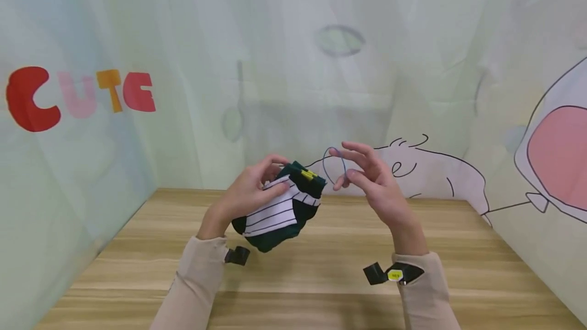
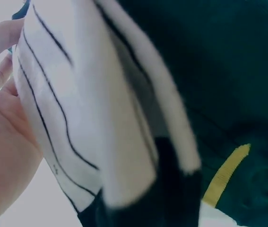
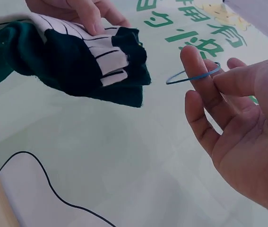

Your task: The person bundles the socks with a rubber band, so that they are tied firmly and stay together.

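Folded dark green and white striped socks, with a yellow mark near the cuff, hang in the air above the table. My left hand grips them, thumb on the near face and fingers behind. In the left wrist view the striped fabric fills most of the picture beside the palm. To the right, my right hand holds a thin blue rubber band as a loop, apart from the socks. In the right wrist view the band circles one finger and the thumb tip presses against it.
A wood-grain table lies below both hands. Printed cloth walls stand at the back and sides, with coloured letters at the left and a balloon drawing at the right. Black straps with small cameras sit at the wrists.
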The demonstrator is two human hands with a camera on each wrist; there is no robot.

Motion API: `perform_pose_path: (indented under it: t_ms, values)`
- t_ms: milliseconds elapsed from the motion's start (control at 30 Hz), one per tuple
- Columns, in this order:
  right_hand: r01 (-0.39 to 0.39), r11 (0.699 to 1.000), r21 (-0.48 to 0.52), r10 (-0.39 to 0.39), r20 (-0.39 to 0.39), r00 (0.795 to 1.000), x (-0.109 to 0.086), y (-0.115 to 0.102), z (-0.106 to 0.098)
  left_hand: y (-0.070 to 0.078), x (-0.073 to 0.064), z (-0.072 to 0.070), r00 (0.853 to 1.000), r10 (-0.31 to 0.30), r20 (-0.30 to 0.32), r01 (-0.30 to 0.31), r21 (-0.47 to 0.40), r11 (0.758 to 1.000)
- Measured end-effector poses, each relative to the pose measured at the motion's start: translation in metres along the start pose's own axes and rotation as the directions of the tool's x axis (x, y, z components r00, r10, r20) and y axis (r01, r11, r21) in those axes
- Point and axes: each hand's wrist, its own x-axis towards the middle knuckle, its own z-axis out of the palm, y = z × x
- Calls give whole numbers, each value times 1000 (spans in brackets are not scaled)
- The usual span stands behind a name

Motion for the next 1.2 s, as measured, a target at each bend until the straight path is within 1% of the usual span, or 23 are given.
perform_pose_path:
  t_ms: [67,200,300,400,500,667,733,833,1033,1200]
  values:
    - [30,1000,-5,-30,-10,999,2,-1,0,2,0,-2,1000,-2,-4,2,0,1000]
    - [79,997,-17,-79,-19,997,8,1,2,5,1,-4,1000,-5,-12,4,-40,999]
    - [95,995,-8,-95,-41,995,9,6,4,5,0,-5,1000,-6,-16,5,-84,996]
    - [101,995,6,-101,-69,993,9,8,6,5,-2,-6,1000,-2,-25,-1,-108,994]
    - [89,996,2,-89,-81,993,9,8,7,7,-2,-8,999,6,-34,-11,-129,992]
    - [52,998,31,-49,-96,994,10,10,9,10,-1,-13,997,46,-58,-55,-169,984]
    - [56,997,52,-50,-111,993,10,11,10,11,-1,-14,996,65,-63,-75,-182,980]
    - [71,995,68,-63,-118,991,10,15,12,11,-1,-14,995,76,-68,-88,-199,976]
    - [69,997,20,-67,-83,994,11,22,15,12,-3,-14,993,84,-87,-100,-201,975]
    - [11,1000,-10,-11,-39,999,10,23,17,14,-3,-14,993,87,-85,-102,-202,974]
